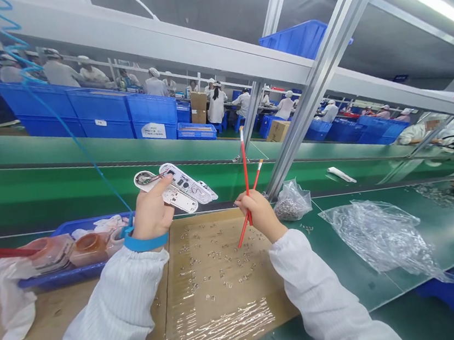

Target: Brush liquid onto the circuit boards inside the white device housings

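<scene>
Holding an opened white device, circuit board showing, the left hand is near the far edge of a brown sheet on the bench. The right hand grips two crossed red brushes above the sheet's small scattered pieces, perhaps metal, too tiny to tell.

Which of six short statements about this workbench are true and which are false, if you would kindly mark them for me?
1. The left hand holds a white device. True.
2. The right hand holds scissors. False: it holds two red brushes.
3. Small pieces lie scattered on the brown board. True.
4. The blue wristband is worn on the right. False: it is worn on the left.
5. A clear bag with small parts inside sits near the metal post. True.
6. The tray at left is yellow. False: it is blue.
</scene>
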Tool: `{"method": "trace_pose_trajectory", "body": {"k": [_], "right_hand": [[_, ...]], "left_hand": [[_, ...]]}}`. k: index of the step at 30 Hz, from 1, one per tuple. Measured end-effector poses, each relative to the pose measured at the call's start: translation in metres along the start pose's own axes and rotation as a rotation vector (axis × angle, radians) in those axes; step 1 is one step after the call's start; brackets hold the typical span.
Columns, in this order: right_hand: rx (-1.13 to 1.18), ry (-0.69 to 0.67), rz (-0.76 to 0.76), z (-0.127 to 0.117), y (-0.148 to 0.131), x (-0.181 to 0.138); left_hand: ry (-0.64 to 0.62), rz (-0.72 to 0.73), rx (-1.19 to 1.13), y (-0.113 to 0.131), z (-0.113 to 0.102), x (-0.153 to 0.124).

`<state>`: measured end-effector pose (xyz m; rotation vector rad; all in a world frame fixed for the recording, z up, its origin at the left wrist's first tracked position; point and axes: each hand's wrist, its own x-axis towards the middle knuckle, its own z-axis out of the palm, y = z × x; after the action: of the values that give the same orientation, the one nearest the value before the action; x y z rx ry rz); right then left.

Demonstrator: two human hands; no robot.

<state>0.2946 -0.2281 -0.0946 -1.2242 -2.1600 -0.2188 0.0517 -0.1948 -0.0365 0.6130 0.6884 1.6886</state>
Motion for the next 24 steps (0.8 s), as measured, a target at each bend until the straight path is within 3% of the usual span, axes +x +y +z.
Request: {"method": "trace_pose_trajectory", "body": {"k": [4, 10, 18, 24], "right_hand": [[0.062, 0.154, 0.030, -0.021, -0.026, 0.006], [0.162, 0.422, -0.099, -0.035, -0.068, 0.011], [0.169, 0.388, -0.065, -0.030, -0.098, 0.014], [0.196, 0.411, -0.030, -0.017, -0.103, 0.013]], "left_hand": [[0.145, 0.137, -0.110, -0.015, 0.010, -0.013], [0.139, 0.292, -0.076, -0.024, 0.021, -0.043], [0.161, 0.407, 0.049, -0.024, 0.021, -0.066], [0.129, 0.360, -0.008, -0.026, 0.024, -0.077]]}}
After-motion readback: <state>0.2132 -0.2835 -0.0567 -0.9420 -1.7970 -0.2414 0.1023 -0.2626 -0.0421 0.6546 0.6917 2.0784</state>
